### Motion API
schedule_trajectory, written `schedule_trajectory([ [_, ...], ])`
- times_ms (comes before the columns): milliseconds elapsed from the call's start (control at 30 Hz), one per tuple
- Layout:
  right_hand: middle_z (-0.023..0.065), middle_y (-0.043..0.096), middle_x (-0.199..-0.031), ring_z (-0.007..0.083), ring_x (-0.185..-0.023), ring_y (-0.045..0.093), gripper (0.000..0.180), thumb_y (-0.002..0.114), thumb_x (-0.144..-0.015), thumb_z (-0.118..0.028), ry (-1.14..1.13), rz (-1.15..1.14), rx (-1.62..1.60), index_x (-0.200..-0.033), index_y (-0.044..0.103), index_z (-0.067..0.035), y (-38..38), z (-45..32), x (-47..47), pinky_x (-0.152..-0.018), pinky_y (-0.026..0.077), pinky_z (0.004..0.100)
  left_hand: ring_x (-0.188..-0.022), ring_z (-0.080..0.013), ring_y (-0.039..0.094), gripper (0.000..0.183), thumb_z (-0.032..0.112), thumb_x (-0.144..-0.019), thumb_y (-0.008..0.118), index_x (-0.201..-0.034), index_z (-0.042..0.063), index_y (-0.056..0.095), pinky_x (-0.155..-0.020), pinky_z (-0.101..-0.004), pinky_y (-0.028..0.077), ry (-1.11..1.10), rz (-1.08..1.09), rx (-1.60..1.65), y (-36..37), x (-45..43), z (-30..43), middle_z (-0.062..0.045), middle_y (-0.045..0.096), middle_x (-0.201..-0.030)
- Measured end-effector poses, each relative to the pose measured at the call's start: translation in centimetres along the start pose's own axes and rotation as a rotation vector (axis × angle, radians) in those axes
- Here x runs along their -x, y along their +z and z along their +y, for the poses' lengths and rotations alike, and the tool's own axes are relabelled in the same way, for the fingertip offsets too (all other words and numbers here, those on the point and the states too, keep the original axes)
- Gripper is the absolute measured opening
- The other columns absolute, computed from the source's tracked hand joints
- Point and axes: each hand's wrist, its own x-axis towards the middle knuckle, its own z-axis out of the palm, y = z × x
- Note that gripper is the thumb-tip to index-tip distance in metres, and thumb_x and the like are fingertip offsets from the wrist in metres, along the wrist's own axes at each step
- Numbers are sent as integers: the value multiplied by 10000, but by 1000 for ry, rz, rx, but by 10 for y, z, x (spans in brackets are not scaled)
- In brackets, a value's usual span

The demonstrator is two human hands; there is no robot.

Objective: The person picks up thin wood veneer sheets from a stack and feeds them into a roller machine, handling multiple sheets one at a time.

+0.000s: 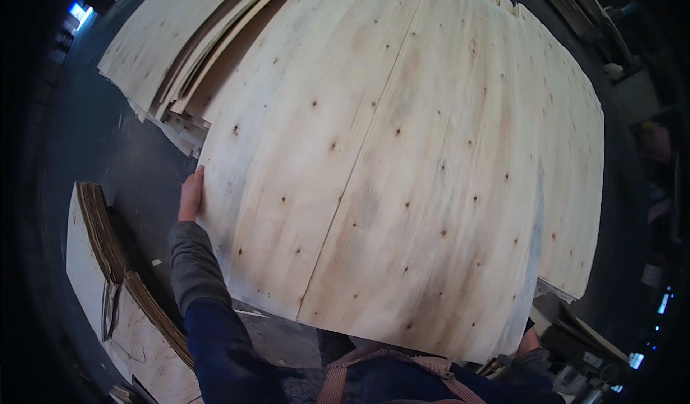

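A wide pale wood veneer sheet (345, 150), dotted with small knots and crossed by a long dark seam, fills the middle of the view. At its left edge is my left hand (191, 191), thumb on top and fingers out of sight behind the edge. My right hand (529, 341) grips the sheet near its close right corner; the sheet hides most of its fingers. The near edge of the sheet reaches almost to my body. Beneath its right side, another stack of veneer sheets (571, 188) shows.
A second stack of veneer (161, 37), with curled, uneven edges, lies at the upper left. Two strapped bundles of sheets, one (86, 264) behind the other (156, 334), are at the lower left. Dark floor (145, 183) lies between. Metal equipment (585, 374) stands at the lower right.
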Motion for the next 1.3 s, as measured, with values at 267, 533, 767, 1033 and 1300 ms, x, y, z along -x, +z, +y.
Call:
schedule_trajectory([
  [267, 139, 615, -1034, 244, -968, 586, 396, 623, -800, -274, -18, -10, -30, -1103, 558, -28, -16, 2, -3, -806, 484, 396, -704, -127, 592, 268, 233, -775, 660, -966, 45, 638, -675, -297, 472, -173, -435, 238, -87, 63, 104, -22, 638, -838],
  [533, 142, 620, -1018, 245, -949, 594, 394, 628, -793, -280, -84, 15, -143, -1087, 568, -24, -30, 26, 17, -792, 487, 389, -725, -162, 602, 243, 72, -692, 679, -915, -17, 639, -683, -309, 479, 150, -449, -15, -87, 105, 139, -51, 631, -795],
  [767, 145, 625, -1003, 245, -933, 601, 393, 633, -788, -285, -228, 107, -228, -1072, 577, -20, -38, 46, 96, -780, 489, 383, -695, -176, 609, 300, 65, -687, 672, -948, -75, 630, -674, -295, 491, 227, -612, 49, -104, 203, 200, -80, 654, -799],
  [1033, 149, 630, -987, 245, -914, 610, 392, 639, -782, -291, -368, 293, -266, -1056, 587, -16, 45, 33, 203, -767, 491, 377, -555, -121, 555, 185, 60, -702, 662, -790, -100, 635, -531, -273, 442, 406, -638, 201, -165, 295, 154, -61, 617, -666],
  [1300, 152, 635, -971, 246, -895, 618, 392, 645, -776, -297, -501, 391, -262, -1040, 598, -12, 78, 14, 279, -753, 494, 370, -506, -100, 517, 181, 94, -736, 649, -720, -82, 614, -421, -268, 380, 658, -665, 3, -205, 344, 156, -43, 559, -571],
])
